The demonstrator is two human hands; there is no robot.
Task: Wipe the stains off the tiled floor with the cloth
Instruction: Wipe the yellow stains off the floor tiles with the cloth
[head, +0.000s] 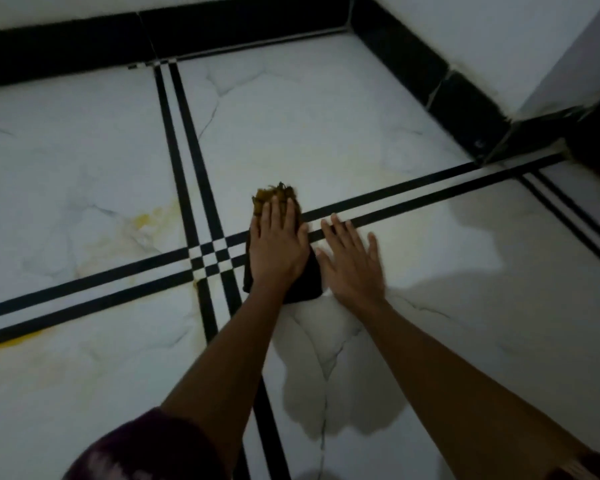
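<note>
The tiled floor (326,126) fills most of the frame: large white marble-look tiles with faint grey veining, divided by paired black strips (184,188) that run from the upper middle down to the lower middle and from the lower left up to the right edge, meeting in a small checkered crossing (212,257) left of centre. A black skirting band (153,36) runs along the top of the frame and turns down the upper right, under pale walls (482,36) that meet in a corner. Lighting is dim, and a soft shadow lies over the tile at centre right.

Yellow stains (142,223) show on the left tile, just left of the vertical strips, with a fainter yellowish smear below them and a brighter yellow patch (21,339) along the lower strip near the left edge.

The cloth (305,282) lies at centre frame on the horizontal strips, just right of the crossing; it is dark, with a brownish-yellow frayed end (274,195) pointing up the frame. The left hand (278,244) rests flat on top of it, fingers together, pressing rather than gripping. The right hand (352,263) lies just beside it to the right, open with fingers spread flat on the bare tile, its inner edge at the cloth's margin. A dark patterned sleeve (136,448) shows at the lower left.
</note>
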